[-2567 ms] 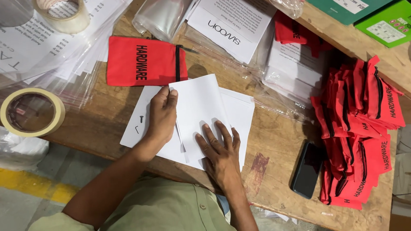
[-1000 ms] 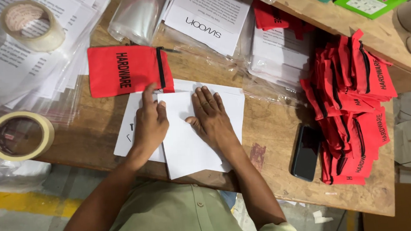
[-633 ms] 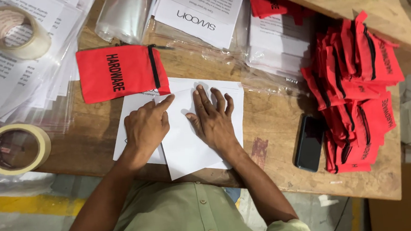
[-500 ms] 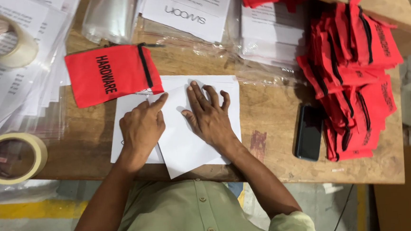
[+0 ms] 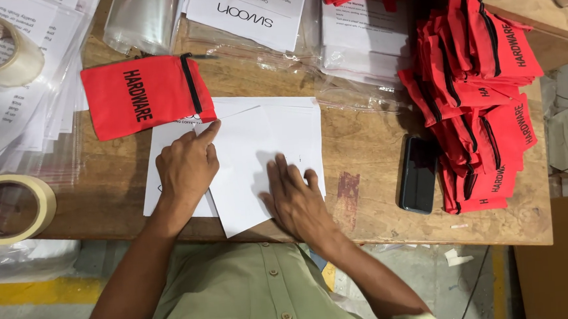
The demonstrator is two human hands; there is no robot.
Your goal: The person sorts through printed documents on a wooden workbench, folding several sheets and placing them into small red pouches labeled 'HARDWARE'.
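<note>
White paper sheets (image 5: 256, 141) lie on the wooden table (image 5: 362, 155) in front of me, the top one folded at an angle. My left hand (image 5: 186, 169) rests on the left part of the sheets, its index finger pointing to the fold's upper corner. My right hand (image 5: 293, 198) presses flat, fingers spread, on the lower right of the folded sheet. A red zip pouch (image 5: 142, 96) with black lettering lies just above my left hand, overlapping the paper's top edge.
A pile of several red pouches (image 5: 484, 95) sits at the right, a black phone (image 5: 418, 173) beside it. Two tape rolls (image 5: 8, 209) (image 5: 1, 45) lie at the left on printed sheets in plastic sleeves (image 5: 25, 109). Clear bags and printed leaflets (image 5: 248, 7) lie along the far side.
My right hand has slid down from the upper middle of the folded sheet to its lower right. My left hand stays on the sheet with its index finger stretched out.
</note>
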